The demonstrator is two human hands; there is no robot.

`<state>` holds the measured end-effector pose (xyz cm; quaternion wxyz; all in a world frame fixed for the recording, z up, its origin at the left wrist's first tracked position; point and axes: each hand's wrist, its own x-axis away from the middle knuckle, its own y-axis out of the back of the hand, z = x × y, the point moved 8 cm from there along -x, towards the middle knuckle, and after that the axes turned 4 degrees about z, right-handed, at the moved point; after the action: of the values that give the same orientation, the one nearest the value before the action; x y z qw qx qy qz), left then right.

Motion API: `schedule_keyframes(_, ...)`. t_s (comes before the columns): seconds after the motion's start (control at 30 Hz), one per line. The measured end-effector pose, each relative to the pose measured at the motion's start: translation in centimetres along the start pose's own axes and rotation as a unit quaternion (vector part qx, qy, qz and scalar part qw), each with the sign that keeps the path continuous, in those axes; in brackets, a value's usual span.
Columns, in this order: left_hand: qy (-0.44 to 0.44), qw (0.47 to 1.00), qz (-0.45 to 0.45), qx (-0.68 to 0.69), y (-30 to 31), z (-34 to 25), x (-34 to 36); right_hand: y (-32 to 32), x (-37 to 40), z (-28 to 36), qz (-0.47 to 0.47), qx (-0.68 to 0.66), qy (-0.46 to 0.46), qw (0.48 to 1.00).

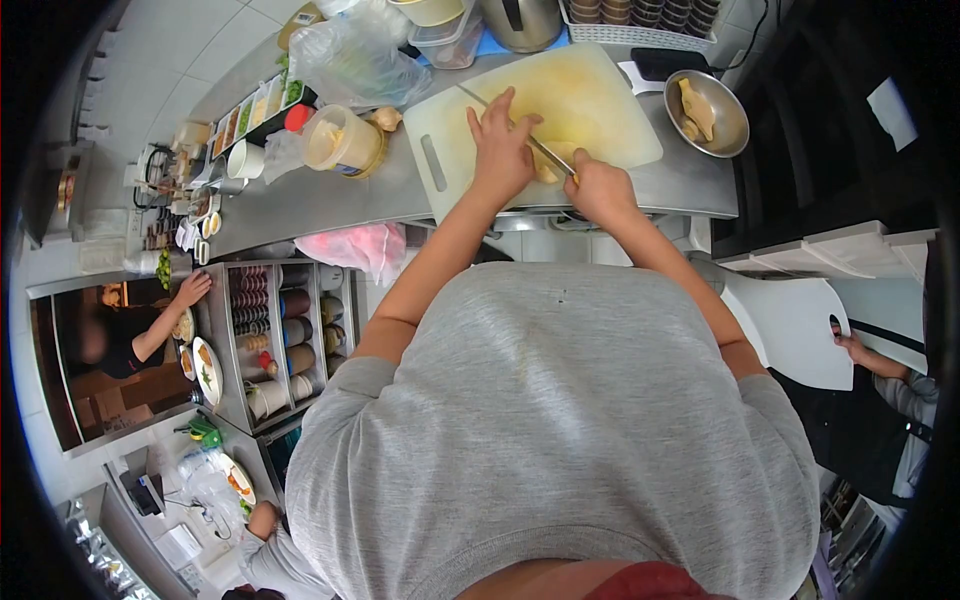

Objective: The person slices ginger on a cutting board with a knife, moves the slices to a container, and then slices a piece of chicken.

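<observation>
Head view: the right hand [602,190] grips the handle of the knife [553,158], while the left hand [503,145], fingers spread, lies over the blade above the cutting board [590,85] on the counter [290,215]. Pale yellow piece [546,174] sits on the board beneath the blade; judged light, firm, slick where cut, best steadied by its sides, the stiff knife by its handle. Mid-blade and part of the piece are hidden; left-finger contact with the blade cannot be told.

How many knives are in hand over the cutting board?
1 knife, in the right hand over the cutting board; the left hand hides part of its blade.
</observation>
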<state>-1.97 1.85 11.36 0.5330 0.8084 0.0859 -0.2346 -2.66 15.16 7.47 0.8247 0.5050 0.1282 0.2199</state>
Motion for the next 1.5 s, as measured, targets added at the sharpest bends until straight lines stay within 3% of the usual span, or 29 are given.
schedule_keyframes(0.07, 0.020, 0.994, -0.078, 0.073, 1.6, 0.5, 0.6, 0.4, 0.2, -0.4, 0.013, -0.015, -0.028, 0.999)
schedule_keyframes(0.27, 0.222, 0.953, 0.024, 0.205, -1.2, 1.2, 4.5, 0.8, 0.9, -1.1, 0.034, -0.034, -0.035, 0.998)
schedule_keyframes(0.37, 0.212, 0.936, 0.005, 0.280, -2.7, 1.6, 5.5, 1.0, 1.7, 0.0, 0.060, -0.018, -0.023, 0.998)
schedule_keyframes(0.67, 0.231, 0.953, 0.036, 0.192, -2.5, 1.6, 5.2, 1.4, 2.5, 1.5, 0.085, -0.012, -0.016, 0.996)
schedule_keyframes(1.5, 0.224, 0.958, 0.018, 0.179, -2.8, 1.8, 5.3, 0.7, 2.2, 2.0, 0.086, 0.043, 0.026, 0.995)
